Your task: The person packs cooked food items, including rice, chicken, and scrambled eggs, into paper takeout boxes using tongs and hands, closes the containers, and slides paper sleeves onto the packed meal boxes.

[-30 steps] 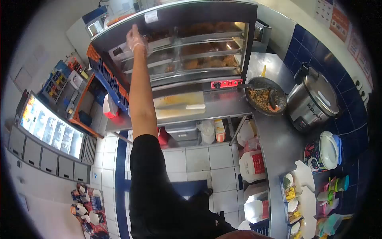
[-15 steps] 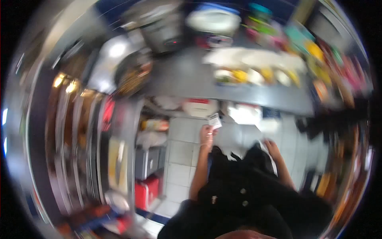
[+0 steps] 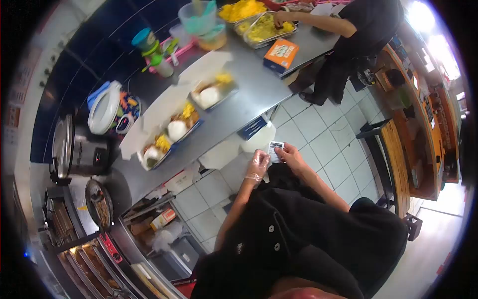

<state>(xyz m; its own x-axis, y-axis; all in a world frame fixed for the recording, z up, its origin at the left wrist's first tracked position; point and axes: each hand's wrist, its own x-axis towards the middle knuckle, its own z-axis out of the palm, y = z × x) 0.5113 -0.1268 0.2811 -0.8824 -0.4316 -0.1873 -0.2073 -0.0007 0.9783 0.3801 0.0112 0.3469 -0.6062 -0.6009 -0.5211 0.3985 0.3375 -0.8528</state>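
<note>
My left hand [image 3: 257,165], in a clear plastic glove, has its fingers closed at the left edge of a small white printed slip [image 3: 272,154]. On the other side of it, my right hand [image 3: 291,157] grips the slip with the thumb over its face. Both hands are in front of my dark clothing, below the counter's front edge. Above them on the metal counter [image 3: 219,129] stand open white food boxes [image 3: 211,97] holding white mounds, probably rice, and yellow food.
A rice cooker [image 3: 82,149], a round white-lidded tub [image 3: 105,109] and a pan [image 3: 99,204] are at left. Another person [image 3: 343,45] reaches into a metal tray of yellow food [image 3: 266,30]. An orange box [image 3: 281,53] sits at the counter's end; a wooden bench [image 3: 396,164] is at right.
The view has swung round to the right and become sharp. My right hand, apart by my clothing before, has come up to the slip that my left hand was holding.
</note>
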